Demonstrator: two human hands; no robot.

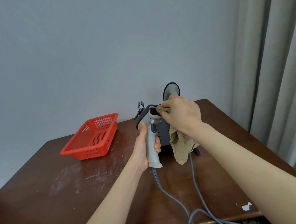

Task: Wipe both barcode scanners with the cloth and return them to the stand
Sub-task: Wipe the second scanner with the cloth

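Above the brown surface, we see the left hand wrapped around the grey scanner, gripping its handle and holding it upright. The right hand pinches the tan cloth against the scanner's dark window, with the rest of the cloth hanging down. A red basket sits well to the left.

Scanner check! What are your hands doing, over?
Left hand grips grey scanner handle. Right hand presses cloth on its window. Cable trails loose, nothing blocking.
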